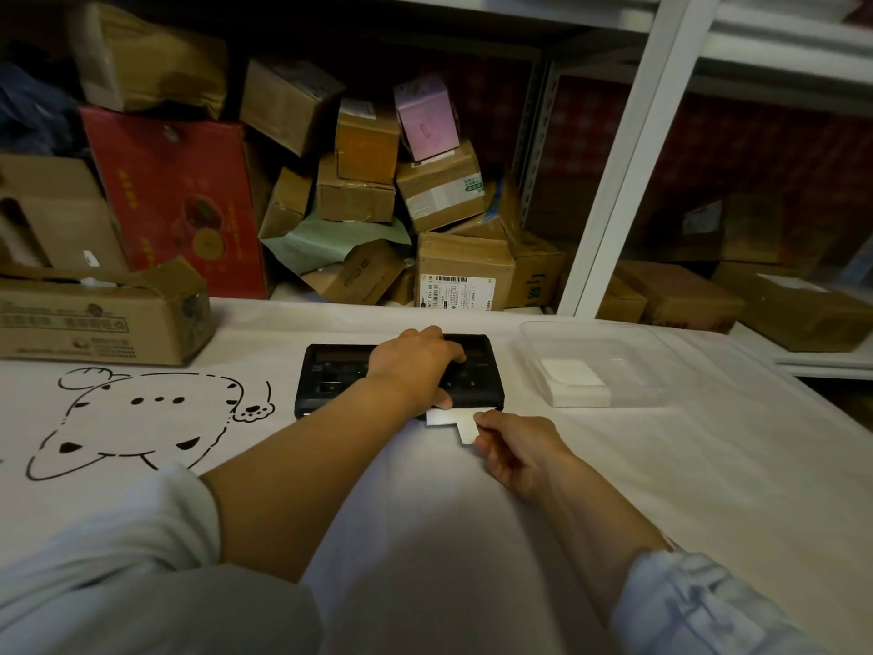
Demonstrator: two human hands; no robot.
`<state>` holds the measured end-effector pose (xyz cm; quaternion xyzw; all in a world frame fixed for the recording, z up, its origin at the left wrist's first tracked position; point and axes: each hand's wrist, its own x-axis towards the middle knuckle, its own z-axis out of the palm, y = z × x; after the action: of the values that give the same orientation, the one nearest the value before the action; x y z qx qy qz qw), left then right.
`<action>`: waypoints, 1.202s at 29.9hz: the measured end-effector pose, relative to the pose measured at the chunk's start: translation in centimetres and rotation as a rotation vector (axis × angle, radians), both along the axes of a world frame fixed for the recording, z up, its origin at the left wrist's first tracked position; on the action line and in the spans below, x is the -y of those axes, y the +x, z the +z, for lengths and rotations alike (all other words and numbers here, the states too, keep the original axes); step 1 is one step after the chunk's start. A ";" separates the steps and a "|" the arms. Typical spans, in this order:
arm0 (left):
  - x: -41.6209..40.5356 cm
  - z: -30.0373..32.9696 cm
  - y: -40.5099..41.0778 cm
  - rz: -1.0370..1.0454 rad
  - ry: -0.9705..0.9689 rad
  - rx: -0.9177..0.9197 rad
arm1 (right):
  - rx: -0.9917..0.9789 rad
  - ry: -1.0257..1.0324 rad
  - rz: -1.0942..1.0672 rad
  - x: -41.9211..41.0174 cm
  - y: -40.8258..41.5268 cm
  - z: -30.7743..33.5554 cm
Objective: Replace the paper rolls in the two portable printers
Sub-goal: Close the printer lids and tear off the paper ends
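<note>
A black portable printer (pixel 340 371) lies flat on the white cloth-covered table (pixel 661 465), a little beyond the middle. My left hand (pixel 415 366) lies over its right half, fingers curled over the top and thumb at the front edge. A white paper strip (pixel 456 418) sticks out of the printer's front slot. My right hand (pixel 515 449) pinches the torn end of that strip between thumb and fingers. Only one printer is in sight.
A clear plastic tray (pixel 628 342) holding white paper stands right of the printer. A brown cardboard box (pixel 99 319) sits at the table's left rear. Stacked cartons (pixel 368 182) fill the white shelving (pixel 619 158) behind. A cat drawing (pixel 141 418) marks the cloth at left.
</note>
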<state>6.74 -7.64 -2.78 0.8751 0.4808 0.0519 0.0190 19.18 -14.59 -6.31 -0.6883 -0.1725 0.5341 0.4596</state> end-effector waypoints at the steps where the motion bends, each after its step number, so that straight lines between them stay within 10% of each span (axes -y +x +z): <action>1: 0.0 0.0 0.0 -0.002 0.003 0.000 | 0.011 -0.005 0.007 0.1 0.0 0.0; 36: 0.8 0.1 0.4 0.058 0.001 -0.002 | 0.114 0.002 0.074 0.1 -0.4 -0.3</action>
<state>7.12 -8.47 -2.66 0.8609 0.5059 0.0516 0.0167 18.77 -14.65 -6.61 -0.7104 -0.2240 0.5104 0.4297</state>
